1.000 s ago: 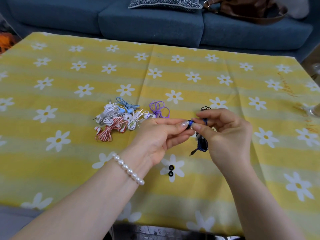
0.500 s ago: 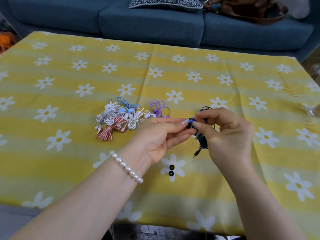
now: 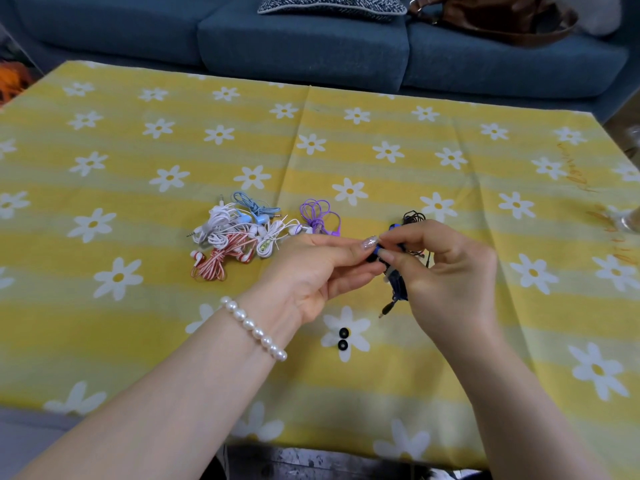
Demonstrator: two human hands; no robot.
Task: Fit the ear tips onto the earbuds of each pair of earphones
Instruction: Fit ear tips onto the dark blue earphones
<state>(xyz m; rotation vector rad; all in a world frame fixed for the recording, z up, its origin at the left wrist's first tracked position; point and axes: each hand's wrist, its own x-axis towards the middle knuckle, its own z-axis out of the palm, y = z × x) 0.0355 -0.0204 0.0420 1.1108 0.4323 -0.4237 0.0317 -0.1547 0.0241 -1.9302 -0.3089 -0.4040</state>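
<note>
A small black rubber ear tip [image 3: 371, 258] is pinched in the left hand [image 3: 322, 268] and pressed against the dark blue earbud [image 3: 377, 251] pinched by the right hand [image 3: 450, 271], whose bundled cable hangs below, presumably for control. Two spare black ear tips [image 3: 343, 338] are kept at 6 o'clock on the yellow daisy-print tabletop [image 3: 450, 393]. Bundled earphones [image 3: 242, 237] wait at 10 o'clock. No legible branding is seen.

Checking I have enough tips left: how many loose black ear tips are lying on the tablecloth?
2: one loose black ear tip on a white daisy near the table's front edge, the other beside it, nearer the person. More may be hidden under the hands.
</note>
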